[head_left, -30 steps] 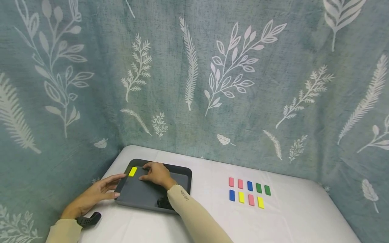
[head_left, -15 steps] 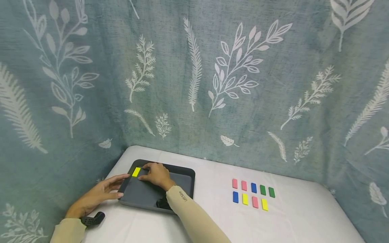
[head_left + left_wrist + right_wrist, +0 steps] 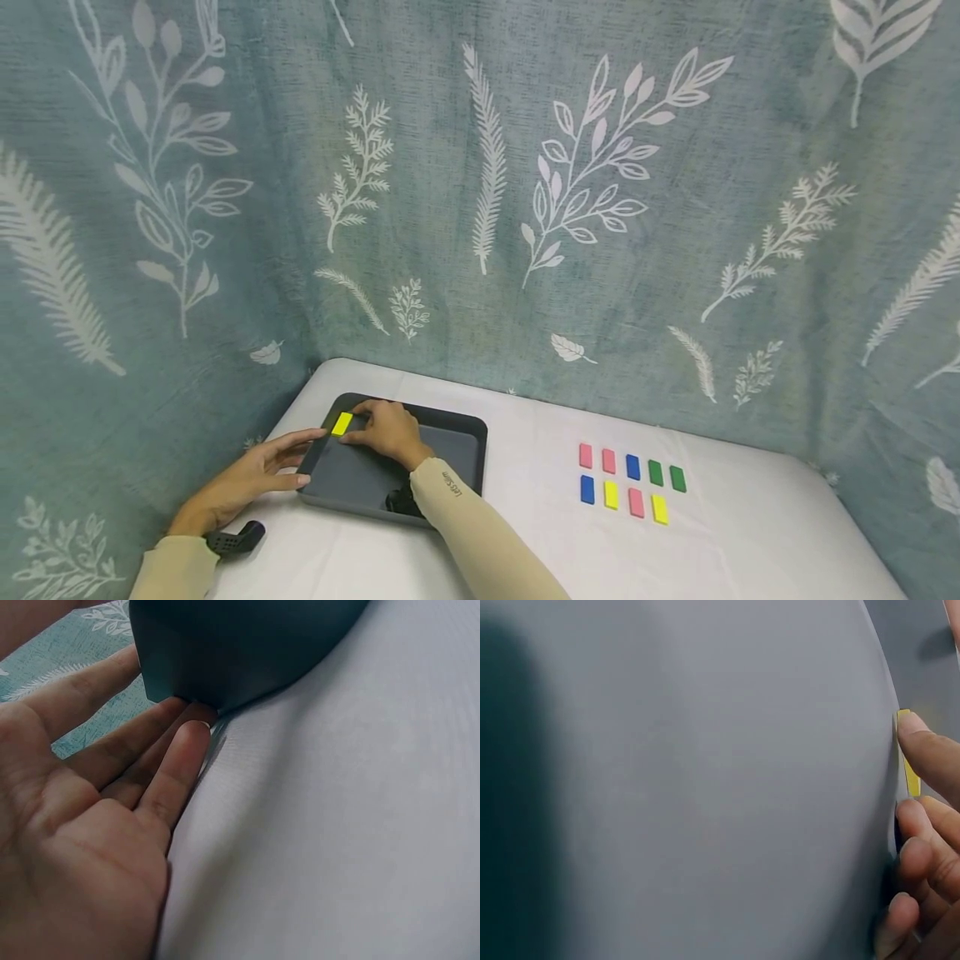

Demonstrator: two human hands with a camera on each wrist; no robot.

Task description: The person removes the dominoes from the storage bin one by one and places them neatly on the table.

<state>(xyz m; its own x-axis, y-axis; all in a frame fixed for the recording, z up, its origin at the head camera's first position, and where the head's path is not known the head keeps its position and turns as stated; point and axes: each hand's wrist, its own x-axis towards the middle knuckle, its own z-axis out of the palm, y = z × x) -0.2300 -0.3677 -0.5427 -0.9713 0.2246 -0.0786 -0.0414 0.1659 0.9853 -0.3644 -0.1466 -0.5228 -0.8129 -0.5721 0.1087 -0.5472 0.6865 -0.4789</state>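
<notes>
A yellow rectangular block [image 3: 342, 424] lies at the far left inside the dark grey tray [image 3: 452, 450]. My right hand [image 3: 388, 429] reaches over the tray and pinches this block, thumb at its near end and forefinger at its far end. In the right wrist view the block's edge [image 3: 912, 778] shows between thumb and forefinger, with the other fingers curled below. At the tray's left side is my left hand [image 3: 243, 482], its fingers extended and fingertips at the outer wall. The left wrist view shows those fingertips right under the tray's corner [image 3: 225, 652].
To the right of the tray, two rows of blocks lie on the white tablecloth [image 3: 517, 492]: several pink, blue, yellow and green ones, among them a pink block [image 3: 586, 456] and a green block [image 3: 678, 479]. A leaf-patterned curtain [image 3: 450, 208] hangs behind and at the sides.
The head view has swung slightly left, so everything sits further right. My right hand has closed a small gap leftward to the yellow block. The left hand keeps its place at the tray.
</notes>
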